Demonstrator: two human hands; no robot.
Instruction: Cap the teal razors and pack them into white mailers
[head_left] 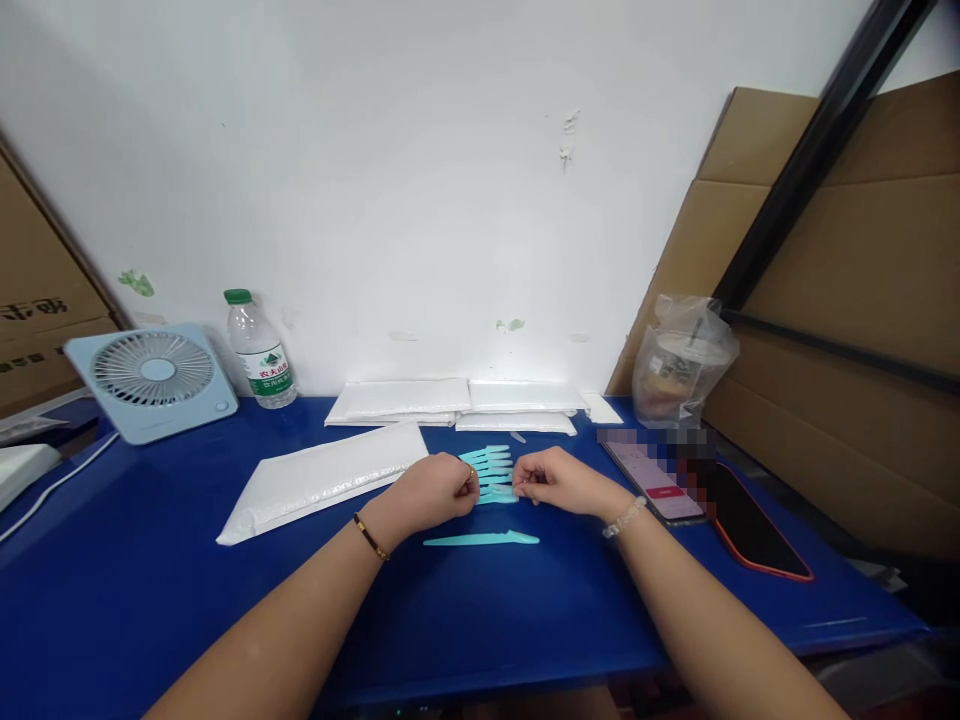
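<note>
Several slim turquoise eyebrow razors (495, 466) lie side by side in a row on the blue table. At the near end of that row, my left hand (439, 492) has its fingers closed on the left end of a razor. Opposite it, my right hand (551, 478) pinches at the right end of the same razor; its fingertips partly hide the contact. One more eyebrow razor (480, 539) lies apart from the row, closer to me. Left of my left hand is a white padded envelope (322, 478).
More white padded envelopes (401, 398) are stacked against the wall. A blue fan (154, 380) and a water bottle (260, 350) stand at left. On the right are a lit phone (656, 480), a red-edged phone (761, 525) and a bagged drink cup (679, 370), with cardboard (847, 270) behind.
</note>
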